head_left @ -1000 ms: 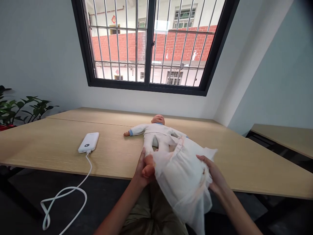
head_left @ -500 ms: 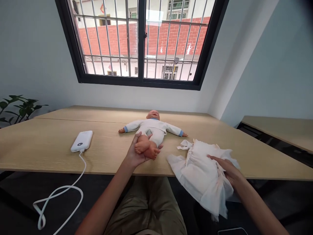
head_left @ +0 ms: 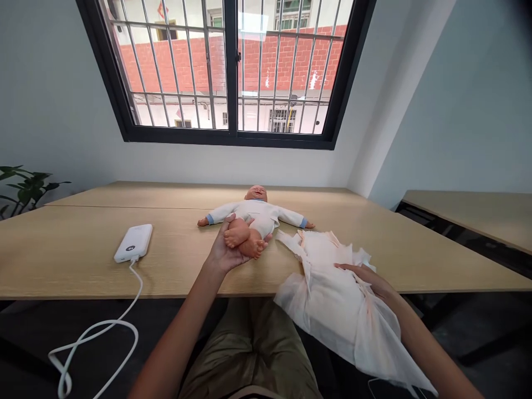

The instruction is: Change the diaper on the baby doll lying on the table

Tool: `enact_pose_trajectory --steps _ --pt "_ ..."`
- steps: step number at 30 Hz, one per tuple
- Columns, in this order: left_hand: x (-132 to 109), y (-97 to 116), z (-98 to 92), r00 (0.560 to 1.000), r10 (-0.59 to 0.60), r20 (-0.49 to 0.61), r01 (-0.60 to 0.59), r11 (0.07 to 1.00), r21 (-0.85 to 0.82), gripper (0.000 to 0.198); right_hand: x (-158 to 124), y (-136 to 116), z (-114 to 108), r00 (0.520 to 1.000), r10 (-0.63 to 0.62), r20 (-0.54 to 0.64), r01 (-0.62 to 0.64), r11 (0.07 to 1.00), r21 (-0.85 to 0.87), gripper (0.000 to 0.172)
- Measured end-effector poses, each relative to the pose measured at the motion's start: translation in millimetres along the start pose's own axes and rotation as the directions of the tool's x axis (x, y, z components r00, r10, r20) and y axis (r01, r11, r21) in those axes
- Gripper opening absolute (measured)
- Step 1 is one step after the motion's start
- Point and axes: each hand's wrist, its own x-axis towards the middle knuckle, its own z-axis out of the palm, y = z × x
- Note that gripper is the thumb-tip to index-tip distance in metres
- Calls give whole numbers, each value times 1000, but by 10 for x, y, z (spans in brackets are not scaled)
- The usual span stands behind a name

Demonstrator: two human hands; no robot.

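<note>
A baby doll (head_left: 258,209) in a white top with blue cuffs lies on its back on the table, arms spread and head toward the window. My left hand (head_left: 221,250) is wrapped around its bare legs from below, lifting the feet off the tabletop. A white disposable diaper (head_left: 328,302) is unfolded to the right of the doll, its near end hanging past the table's front edge. My right hand (head_left: 369,280) grips the diaper at its right side, with the fingertips on its inner face. Part of that hand is hidden by the diaper's edge.
A white power bank (head_left: 133,243) lies on the left of the wooden table (head_left: 178,277). Its white cable (head_left: 124,322) loops down over the front edge. Behind the table is a barred window (head_left: 233,138). A leafy plant (head_left: 27,188) stands at far left, and another table (head_left: 474,213) at right.
My right hand has moved the diaper left toward the doll, and it is spread flatter and longer. My left hand still holds the doll's legs. The camera view has shifted slightly.
</note>
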Motion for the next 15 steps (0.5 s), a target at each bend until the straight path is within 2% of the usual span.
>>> enact_pose_trajectory --steps 2,5,10,12,15 --pt "0 5 17 1000 21 -4 -21 1000 10 54 12 37 30 995 66 76 -67 998 19 27" --pt "63 78 94 1000 3 0 -3 1000 27 54 32 48 104 977 84 196 -81 996 -21 30" --pt "307 326 410 998 -31 62 24 992 123 47 75 -83 454 922 -13 386 47 996 -78 30" --pt "407 406 569 997 -22 77 9 986 164 45 116 -171 678 886 -123 447 165 985 -55 26" --pt "532 470 754 997 17 78 -31 984 177 39 233 -292 1067 804 -284 522 336 942 -5 18"
